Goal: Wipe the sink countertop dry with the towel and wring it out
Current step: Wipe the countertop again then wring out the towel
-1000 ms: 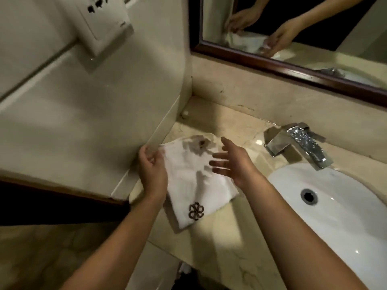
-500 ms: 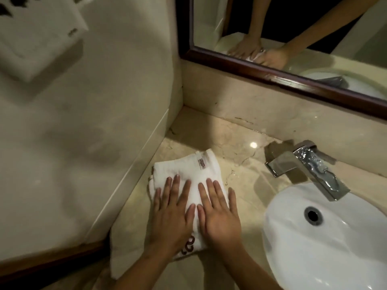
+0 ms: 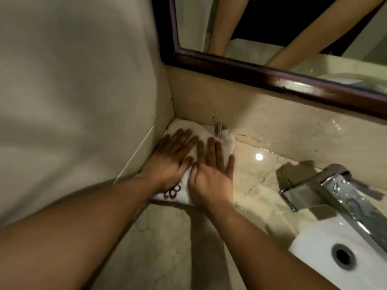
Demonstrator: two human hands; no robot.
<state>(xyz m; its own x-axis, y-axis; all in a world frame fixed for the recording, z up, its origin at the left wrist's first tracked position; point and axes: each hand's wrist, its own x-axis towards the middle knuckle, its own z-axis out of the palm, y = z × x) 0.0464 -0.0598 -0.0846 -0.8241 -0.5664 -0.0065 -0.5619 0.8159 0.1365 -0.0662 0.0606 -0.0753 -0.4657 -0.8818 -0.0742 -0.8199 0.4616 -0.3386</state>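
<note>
A folded white towel (image 3: 227, 141) with a dark embroidered emblem lies flat in the back left corner of the beige marble countertop (image 3: 257, 185), touching the side wall and the backsplash. Both palms press down on it, side by side, fingers spread. My left hand (image 3: 171, 160) covers the towel's left half. My right hand (image 3: 211, 174) covers its right half. Neither hand grips the cloth. Most of the towel is hidden under the hands; its far edge, its tag and the emblem near my wrists show.
A chrome faucet (image 3: 326, 193) stands to the right, over the white basin (image 3: 314, 252) with its overflow hole. A dark-framed mirror (image 3: 272, 74) runs along the backsplash. The side wall (image 3: 83, 101) closes the counter on the left. Water beads on the counter near the backsplash.
Both hands came down flat on the towel and pushed it away from me into the back corner. The camera has moved closer and lower.
</note>
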